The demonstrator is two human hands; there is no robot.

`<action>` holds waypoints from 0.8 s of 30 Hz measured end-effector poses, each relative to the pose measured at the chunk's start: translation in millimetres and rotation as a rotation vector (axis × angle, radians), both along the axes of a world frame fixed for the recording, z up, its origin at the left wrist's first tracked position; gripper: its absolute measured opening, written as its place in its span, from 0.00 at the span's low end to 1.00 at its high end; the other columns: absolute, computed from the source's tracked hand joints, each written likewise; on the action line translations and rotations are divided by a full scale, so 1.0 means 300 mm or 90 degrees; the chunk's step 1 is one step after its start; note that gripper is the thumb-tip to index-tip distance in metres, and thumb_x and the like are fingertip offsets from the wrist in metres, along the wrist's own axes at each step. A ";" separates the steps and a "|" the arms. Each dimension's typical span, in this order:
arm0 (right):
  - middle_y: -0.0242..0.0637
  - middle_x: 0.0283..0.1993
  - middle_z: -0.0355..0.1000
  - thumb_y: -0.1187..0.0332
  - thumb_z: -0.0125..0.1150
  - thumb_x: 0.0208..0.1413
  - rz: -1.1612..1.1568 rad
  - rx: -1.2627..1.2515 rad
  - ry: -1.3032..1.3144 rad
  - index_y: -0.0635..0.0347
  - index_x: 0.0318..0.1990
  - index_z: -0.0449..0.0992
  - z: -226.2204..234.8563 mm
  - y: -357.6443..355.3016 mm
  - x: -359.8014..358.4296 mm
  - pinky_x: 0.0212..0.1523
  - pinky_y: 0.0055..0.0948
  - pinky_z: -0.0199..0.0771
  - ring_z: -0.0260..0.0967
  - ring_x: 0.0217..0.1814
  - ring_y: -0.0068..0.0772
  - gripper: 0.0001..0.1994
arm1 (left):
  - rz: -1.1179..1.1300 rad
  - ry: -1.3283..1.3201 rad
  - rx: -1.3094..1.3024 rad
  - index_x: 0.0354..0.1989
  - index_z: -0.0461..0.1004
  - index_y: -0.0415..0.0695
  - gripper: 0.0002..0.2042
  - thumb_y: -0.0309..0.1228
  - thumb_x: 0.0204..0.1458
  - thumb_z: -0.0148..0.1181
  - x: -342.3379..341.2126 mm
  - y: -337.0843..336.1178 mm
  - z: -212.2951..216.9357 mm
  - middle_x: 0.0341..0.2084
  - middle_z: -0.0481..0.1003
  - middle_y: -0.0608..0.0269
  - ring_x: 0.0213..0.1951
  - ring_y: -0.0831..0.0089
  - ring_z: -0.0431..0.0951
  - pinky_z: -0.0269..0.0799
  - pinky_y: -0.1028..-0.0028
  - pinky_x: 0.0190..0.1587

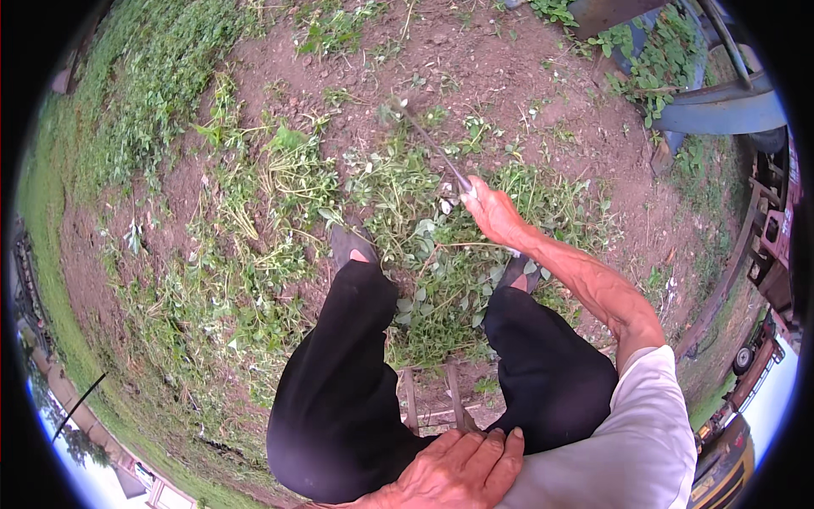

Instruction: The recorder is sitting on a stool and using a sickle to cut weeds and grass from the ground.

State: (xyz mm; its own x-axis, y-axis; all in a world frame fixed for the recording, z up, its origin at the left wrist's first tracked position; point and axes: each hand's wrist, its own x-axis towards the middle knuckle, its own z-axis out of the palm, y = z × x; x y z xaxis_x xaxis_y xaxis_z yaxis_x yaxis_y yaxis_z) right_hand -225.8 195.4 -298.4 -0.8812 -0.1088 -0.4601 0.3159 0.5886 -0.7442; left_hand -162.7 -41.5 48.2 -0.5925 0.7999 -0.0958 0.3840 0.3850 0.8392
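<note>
"Two bare hands show. How is each one placed?"

"The right hand [492, 206] is closed in a fist round the near end of a thin-shafted tool [441, 154]. From there the shaft slants up and to the left, above loose green stems [288, 182]."

"And the tool's far end?"

"Near bare brown soil [475, 68], out ahead of the dark shoes [349, 244]. It is too blurred for me to tell its shape, or whether it touches the ground."

"What about the left hand [462, 467]?"

"That one rests palm down on the black trousers [335, 373], fingers stretched out and fairly close together. I see it gripping nothing, though I cannot tell what lies under the palm."

"Where do the stems lie?"

"Tangled over the soil, around both shoes and between them, with some just beside the right fist. Wooden slats [455, 394] show between the trouser legs, and a curved blue metal piece [721, 110] stands well apart, at upper right."
</note>
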 end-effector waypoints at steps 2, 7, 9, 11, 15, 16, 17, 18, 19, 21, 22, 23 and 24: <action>0.37 0.18 0.60 0.64 0.52 0.67 -0.030 -0.027 0.030 0.62 0.52 0.67 -0.015 -0.053 -0.056 0.20 0.39 0.58 0.57 0.18 0.29 0.13 | -0.014 -0.016 0.020 0.45 0.74 0.31 0.17 0.27 0.47 0.61 -0.005 -0.001 0.005 0.26 0.71 0.60 0.28 0.69 0.73 0.69 0.70 0.30; 0.48 0.19 0.65 0.64 0.52 0.65 0.160 -0.072 0.060 0.67 0.45 0.66 -0.020 -0.142 -0.049 0.23 0.49 0.62 0.65 0.20 0.51 0.12 | 0.002 0.010 0.012 0.44 0.74 0.32 0.16 0.27 0.47 0.62 0.038 -0.003 0.008 0.26 0.70 0.61 0.28 0.70 0.73 0.68 0.71 0.30; 0.51 0.22 0.68 0.62 0.52 0.65 0.259 0.005 -0.006 0.64 0.43 0.65 0.009 -0.110 0.020 0.27 0.53 0.65 0.69 0.24 0.58 0.12 | 0.008 0.023 0.014 0.44 0.74 0.32 0.16 0.27 0.47 0.62 0.060 -0.010 0.008 0.26 0.70 0.62 0.28 0.71 0.72 0.68 0.71 0.30; 0.53 0.25 0.71 0.61 0.51 0.65 0.275 0.055 -0.034 0.64 0.48 0.65 0.036 -0.035 0.088 0.30 0.55 0.68 0.72 0.29 0.62 0.14 | 0.015 0.036 0.021 0.44 0.74 0.32 0.16 0.27 0.47 0.63 0.083 -0.012 0.013 0.25 0.69 0.63 0.27 0.71 0.72 0.68 0.71 0.30; 0.56 0.30 0.74 0.59 0.50 0.66 0.171 0.187 -0.056 0.64 0.60 0.64 0.068 0.177 0.270 0.35 0.54 0.70 0.73 0.33 0.62 0.22 | 0.025 0.048 0.035 0.44 0.74 0.33 0.16 0.27 0.46 0.63 0.122 -0.025 0.004 0.25 0.69 0.64 0.27 0.72 0.72 0.67 0.72 0.30; 0.56 0.30 0.74 0.59 0.50 0.66 0.171 0.190 -0.056 0.64 0.60 0.64 0.073 0.235 0.325 0.35 0.54 0.70 0.73 0.33 0.62 0.22 | 0.004 0.038 0.018 0.42 0.76 0.33 0.15 0.31 0.49 0.63 0.126 -0.030 0.012 0.25 0.71 0.60 0.28 0.68 0.74 0.69 0.69 0.31; 0.56 0.31 0.75 0.58 0.50 0.66 0.114 0.192 -0.035 0.63 0.61 0.64 0.066 0.291 0.392 0.35 0.52 0.71 0.74 0.34 0.61 0.22 | -0.019 0.029 0.000 0.40 0.77 0.33 0.15 0.35 0.52 0.63 0.133 -0.035 0.021 0.26 0.74 0.57 0.29 0.63 0.76 0.71 0.65 0.32; 0.56 0.32 0.75 0.58 0.50 0.66 0.057 0.196 -0.011 0.62 0.62 0.65 0.069 0.342 0.453 0.36 0.51 0.71 0.74 0.34 0.60 0.23 | -0.020 0.032 0.005 0.40 0.77 0.33 0.15 0.35 0.52 0.63 0.143 -0.035 0.020 0.26 0.74 0.57 0.29 0.63 0.76 0.71 0.65 0.32; 0.56 0.32 0.75 0.58 0.50 0.66 0.058 0.198 -0.010 0.62 0.62 0.65 0.082 0.378 0.508 0.36 0.51 0.71 0.74 0.34 0.60 0.23 | 0.003 0.061 0.013 0.42 0.77 0.34 0.15 0.32 0.49 0.65 0.158 -0.030 0.014 0.27 0.76 0.58 0.28 0.66 0.77 0.72 0.69 0.30; 0.55 0.32 0.75 0.58 0.51 0.65 -0.080 0.228 -0.071 0.62 0.60 0.67 0.111 0.434 0.623 0.37 0.50 0.71 0.75 0.34 0.56 0.22 | 0.024 0.090 0.022 0.43 0.77 0.34 0.16 0.29 0.46 0.68 0.192 -0.043 0.001 0.29 0.77 0.59 0.26 0.70 0.77 0.73 0.73 0.28; 0.55 0.32 0.75 0.58 0.51 0.65 -0.086 0.237 -0.070 0.62 0.60 0.67 0.123 0.485 0.686 0.37 0.50 0.71 0.75 0.34 0.56 0.22 | 0.009 0.114 0.024 0.42 0.77 0.34 0.15 0.29 0.46 0.68 0.205 -0.055 -0.011 0.27 0.76 0.60 0.25 0.71 0.76 0.72 0.74 0.27; 0.54 0.31 0.74 0.58 0.52 0.65 -0.132 0.275 -0.093 0.61 0.59 0.68 0.130 0.525 0.750 0.36 0.49 0.71 0.75 0.33 0.54 0.21 | -0.002 0.137 0.022 0.40 0.77 0.34 0.15 0.28 0.46 0.68 0.221 -0.064 -0.015 0.25 0.75 0.62 0.24 0.73 0.75 0.71 0.76 0.26; 0.53 0.30 0.74 0.59 0.52 0.65 -0.179 0.313 -0.115 0.60 0.59 0.68 0.128 0.554 0.812 0.35 0.48 0.71 0.75 0.32 0.53 0.20 | 0.023 0.142 0.027 0.41 0.77 0.33 0.16 0.29 0.45 0.68 0.234 -0.064 -0.018 0.24 0.74 0.62 0.23 0.73 0.74 0.71 0.74 0.26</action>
